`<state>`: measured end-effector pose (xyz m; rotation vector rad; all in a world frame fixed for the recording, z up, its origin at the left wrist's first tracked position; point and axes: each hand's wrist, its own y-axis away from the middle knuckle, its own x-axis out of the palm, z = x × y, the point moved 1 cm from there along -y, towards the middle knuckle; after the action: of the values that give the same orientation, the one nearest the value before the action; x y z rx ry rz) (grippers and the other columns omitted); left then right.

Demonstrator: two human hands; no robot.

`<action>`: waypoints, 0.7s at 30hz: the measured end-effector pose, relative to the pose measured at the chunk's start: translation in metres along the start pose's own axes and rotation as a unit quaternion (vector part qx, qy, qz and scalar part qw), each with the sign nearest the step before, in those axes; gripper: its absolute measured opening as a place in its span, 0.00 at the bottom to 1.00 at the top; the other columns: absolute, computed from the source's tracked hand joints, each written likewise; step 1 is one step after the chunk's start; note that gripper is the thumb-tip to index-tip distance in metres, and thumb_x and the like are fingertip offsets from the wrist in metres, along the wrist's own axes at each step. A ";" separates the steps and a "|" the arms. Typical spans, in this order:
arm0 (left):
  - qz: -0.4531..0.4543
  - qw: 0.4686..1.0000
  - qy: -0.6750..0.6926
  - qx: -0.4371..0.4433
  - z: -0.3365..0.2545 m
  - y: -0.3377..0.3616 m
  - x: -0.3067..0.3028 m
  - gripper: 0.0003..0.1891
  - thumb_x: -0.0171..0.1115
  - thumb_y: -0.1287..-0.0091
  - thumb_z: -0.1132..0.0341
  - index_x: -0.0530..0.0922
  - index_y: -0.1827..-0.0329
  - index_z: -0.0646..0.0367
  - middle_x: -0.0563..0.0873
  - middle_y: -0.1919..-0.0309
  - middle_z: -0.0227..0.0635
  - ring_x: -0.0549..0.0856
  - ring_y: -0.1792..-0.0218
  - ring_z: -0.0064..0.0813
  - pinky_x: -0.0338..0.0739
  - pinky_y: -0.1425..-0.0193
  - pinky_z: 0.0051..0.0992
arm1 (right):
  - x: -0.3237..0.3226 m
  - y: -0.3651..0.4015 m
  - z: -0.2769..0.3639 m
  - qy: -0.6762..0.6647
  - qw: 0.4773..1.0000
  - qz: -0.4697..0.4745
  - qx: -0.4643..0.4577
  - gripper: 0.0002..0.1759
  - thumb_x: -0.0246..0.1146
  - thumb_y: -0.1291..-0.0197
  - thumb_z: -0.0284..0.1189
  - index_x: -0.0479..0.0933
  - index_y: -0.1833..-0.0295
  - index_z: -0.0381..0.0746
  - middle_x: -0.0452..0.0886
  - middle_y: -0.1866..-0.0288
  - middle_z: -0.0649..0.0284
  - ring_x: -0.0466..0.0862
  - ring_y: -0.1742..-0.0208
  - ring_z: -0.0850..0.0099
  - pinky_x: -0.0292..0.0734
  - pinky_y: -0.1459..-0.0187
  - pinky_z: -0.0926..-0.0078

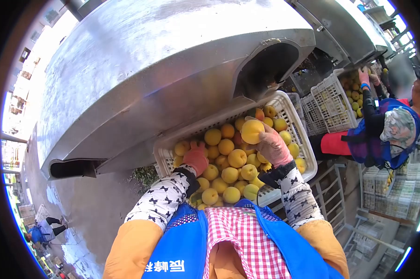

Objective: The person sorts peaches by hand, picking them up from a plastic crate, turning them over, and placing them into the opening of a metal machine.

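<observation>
A white plastic crate [310, 158] full of yellow-orange fruit [237, 158] stands in front of my body, beneath the metal machine. My right hand [274, 148], in a pink glove, grips a large yellow fruit [252, 132] above the crate's right part. In the crate's left part, my left hand [196, 158], also gloved in pink, rests on the fruit with its fingers pointing down among them. The fingertips are partly hidden, and whether that hand holds a fruit is unclear.
A big metal machine [140, 60] with dark openings arches over the crate's far side. At right, a co-worker [389, 125] reaches into another fruit crate [333, 104]. A metal rack [330, 186] stands right of my crate. Another person [40, 232] is far left.
</observation>
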<state>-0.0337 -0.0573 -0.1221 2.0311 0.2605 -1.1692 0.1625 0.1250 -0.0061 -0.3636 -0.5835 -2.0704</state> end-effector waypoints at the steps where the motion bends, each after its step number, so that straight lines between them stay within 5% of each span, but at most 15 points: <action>1: 0.011 0.998 0.013 0.060 0.009 0.000 -0.006 0.38 0.72 0.42 0.56 0.68 0.28 0.57 0.75 0.35 0.55 0.79 0.38 0.54 0.79 0.38 0.43 | 0.005 0.005 0.003 -0.050 0.999 0.000 0.002 0.52 0.72 0.48 0.43 0.58 0.22 0.30 0.75 0.35 0.57 0.77 0.37 0.69 0.71 0.34 0.71; 3: 0.006 0.992 0.016 0.127 0.006 -0.005 -0.024 0.36 0.71 0.39 0.56 0.69 0.29 0.57 0.77 0.36 0.53 0.80 0.39 0.51 0.81 0.40 0.43 | 0.008 0.012 0.008 0.029 0.996 -0.007 -0.080 0.54 0.74 0.54 0.34 0.57 0.22 0.30 0.74 0.33 0.56 0.75 0.33 0.65 0.65 0.27 0.69; 4: 0.073 0.913 0.372 0.148 -0.004 0.003 -0.035 0.33 0.69 0.36 0.54 0.70 0.30 0.58 0.79 0.38 0.49 0.83 0.43 0.49 0.83 0.44 0.40 | 0.012 0.012 0.012 0.072 0.990 -0.012 -0.119 0.51 0.74 0.53 0.30 0.59 0.23 0.32 0.73 0.31 0.55 0.74 0.31 0.65 0.65 0.27 0.69; 5: 0.140 0.708 0.678 0.140 -0.014 0.020 -0.043 0.31 0.66 0.32 0.52 0.72 0.31 0.59 0.81 0.39 0.45 0.86 0.47 0.47 0.85 0.48 0.36 | 0.018 0.017 0.010 0.111 0.983 -0.020 -0.147 0.48 0.73 0.51 0.26 0.61 0.23 0.33 0.71 0.30 0.54 0.72 0.29 0.65 0.64 0.27 0.69; 7: 0.279 0.446 0.849 0.063 -0.052 0.041 -0.071 0.30 0.63 0.28 0.49 0.71 0.31 0.60 0.82 0.41 0.42 0.86 0.46 0.45 0.87 0.50 0.36 | 0.030 0.015 0.015 0.370 0.897 -0.018 -0.241 0.44 0.71 0.47 0.25 0.64 0.24 0.36 0.68 0.26 0.51 0.69 0.26 0.62 0.63 0.26 0.68; 13: 0.151 0.472 0.861 0.113 -0.096 0.045 -0.112 0.28 0.64 0.28 0.48 0.73 0.36 0.61 0.84 0.51 0.48 0.89 0.57 0.42 0.88 0.57 0.36 | 0.044 0.014 0.028 0.359 0.906 -0.093 -0.203 0.44 0.76 0.51 0.30 0.68 0.26 0.38 0.74 0.33 0.48 0.73 0.29 0.56 0.68 0.29 0.65; 16: 0.212 0.468 0.850 0.121 -0.087 0.029 -0.107 0.26 0.63 0.28 0.48 0.75 0.38 0.59 0.85 0.52 0.47 0.87 0.53 0.42 0.87 0.54 0.38 | 0.040 -0.009 0.059 0.488 0.760 -0.223 -0.368 0.42 0.76 0.55 0.28 0.71 0.30 0.37 0.76 0.38 0.47 0.77 0.36 0.50 0.72 0.34 0.60; 21: 0.182 0.463 0.865 0.071 -0.079 0.035 -0.089 0.29 0.66 0.31 0.45 0.75 0.37 0.58 0.84 0.50 0.46 0.86 0.52 0.43 0.85 0.49 0.44 | 0.011 -0.067 0.051 0.584 0.685 -0.277 -0.335 0.43 0.75 0.53 0.32 0.69 0.29 0.36 0.74 0.38 0.43 0.74 0.37 0.45 0.74 0.37 0.55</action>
<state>-0.0144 -0.0097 -0.0093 2.3750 0.5871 1.5779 0.1013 0.1761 0.0245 0.8550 0.9885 -2.4712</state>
